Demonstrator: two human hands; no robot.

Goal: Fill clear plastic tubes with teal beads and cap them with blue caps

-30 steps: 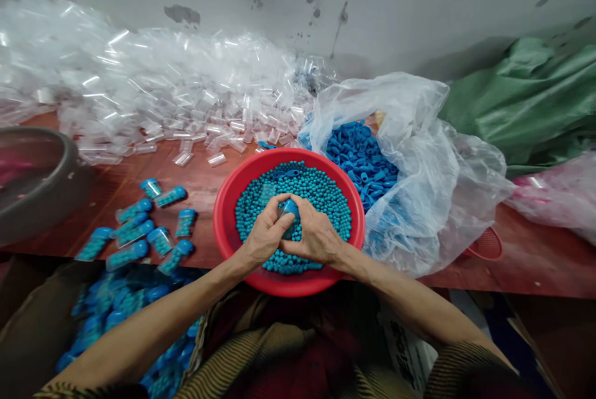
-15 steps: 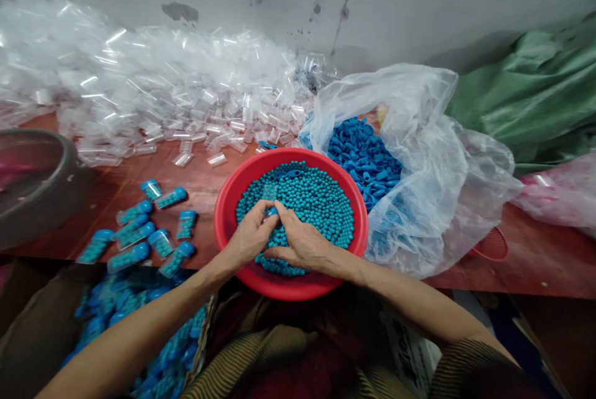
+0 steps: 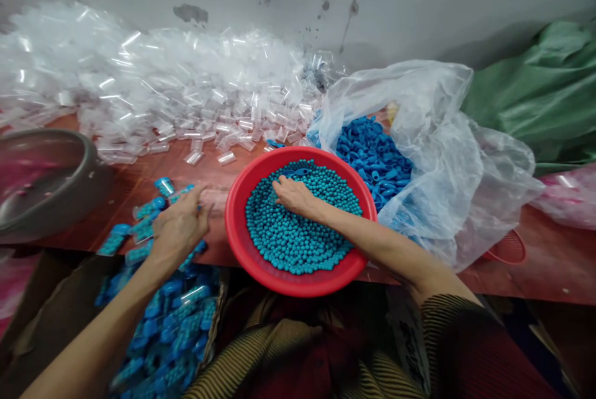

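Note:
My right hand is inside the red bowl, its fingers curled down at the turquoise beads. What its fingertips hold, if anything, is hidden. Just beyond them a few blue cap pieces lie on the beads. To the left of the bowl, my left hand is above the bead-filled clear bottles with blue caps on the table. Motion smears its fingers, so their hold cannot be made out, and it covers part of these bottles.
Clear empty tubes are heaped along the wall. A plastic bag holds blue caps right of the bowl. A grey basin stands at left. Below the table edge, a box contains more filled bottles.
Both hands were together over the beads, around a small bottle. My left hand has moved left to the bottles on the table; my right has stayed in the bowl, reaching slightly farther in.

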